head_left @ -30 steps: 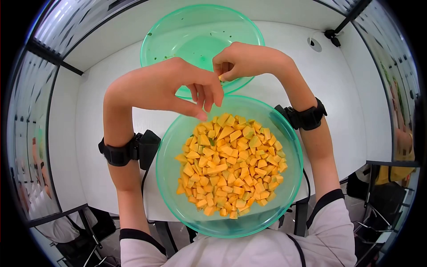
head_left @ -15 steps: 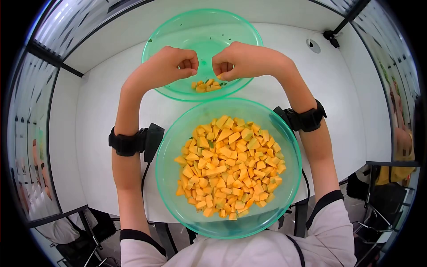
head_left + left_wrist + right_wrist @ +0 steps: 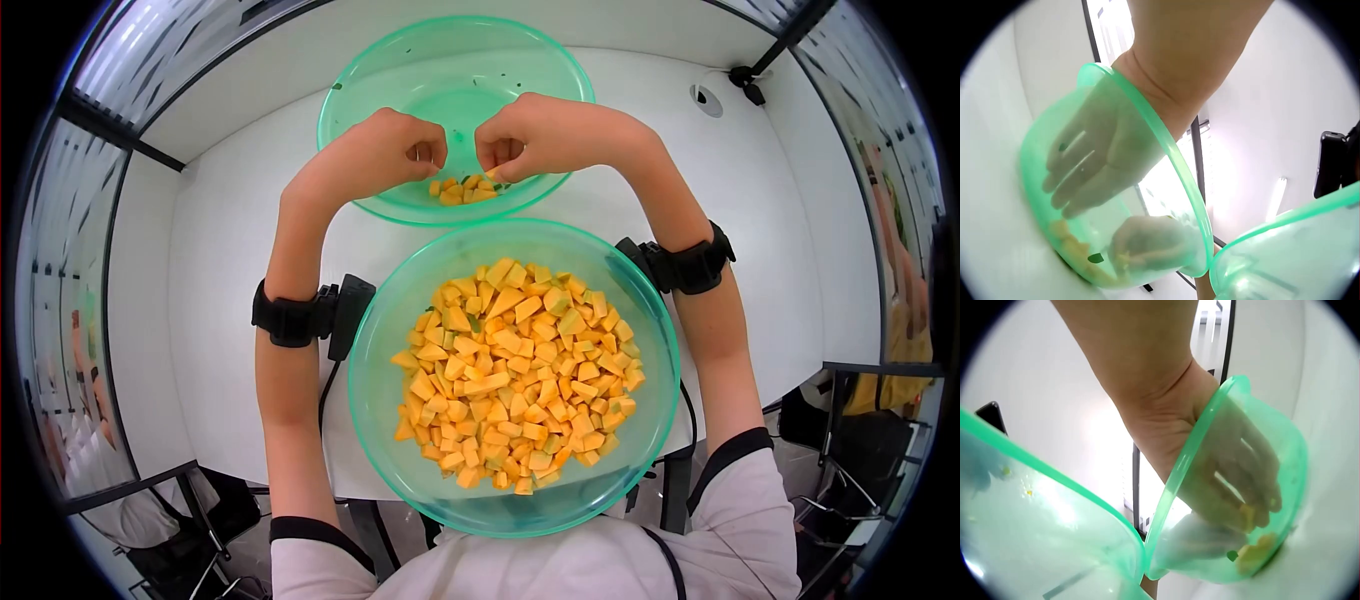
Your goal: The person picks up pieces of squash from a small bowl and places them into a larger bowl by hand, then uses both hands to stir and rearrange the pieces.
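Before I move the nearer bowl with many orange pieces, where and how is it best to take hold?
I would grip the nearer bowl by its rim at two opposite points, left and right, coming from outside. The rim is round and wide, and the orange pieces lie clear of it.

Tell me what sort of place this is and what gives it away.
Probably an office-style workstation or booth, judging by the cable hole in the white desktop, the upright white partition on its left side, and a black chair beyond the desk.
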{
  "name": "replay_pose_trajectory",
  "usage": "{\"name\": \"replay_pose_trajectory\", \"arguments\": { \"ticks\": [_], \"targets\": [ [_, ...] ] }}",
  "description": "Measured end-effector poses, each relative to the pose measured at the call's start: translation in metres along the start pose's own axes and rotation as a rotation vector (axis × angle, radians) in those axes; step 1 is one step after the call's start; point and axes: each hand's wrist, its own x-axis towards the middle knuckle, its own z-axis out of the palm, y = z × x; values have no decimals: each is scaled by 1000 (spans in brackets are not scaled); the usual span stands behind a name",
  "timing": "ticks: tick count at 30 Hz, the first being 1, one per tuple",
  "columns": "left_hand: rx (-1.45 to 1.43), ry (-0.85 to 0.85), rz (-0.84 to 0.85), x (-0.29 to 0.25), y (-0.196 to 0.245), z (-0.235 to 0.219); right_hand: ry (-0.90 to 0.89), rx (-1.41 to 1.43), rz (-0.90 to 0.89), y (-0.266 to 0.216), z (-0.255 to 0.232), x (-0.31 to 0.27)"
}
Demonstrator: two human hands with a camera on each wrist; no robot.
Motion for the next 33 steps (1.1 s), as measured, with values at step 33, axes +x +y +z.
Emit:
{"name": "replay_pose_trajectory", "arguments": {
  "ticks": [33],
  "targets": [
    [35,-123,-54,0,5,0,13,-70,39,-2,0,2]
  ]
}}
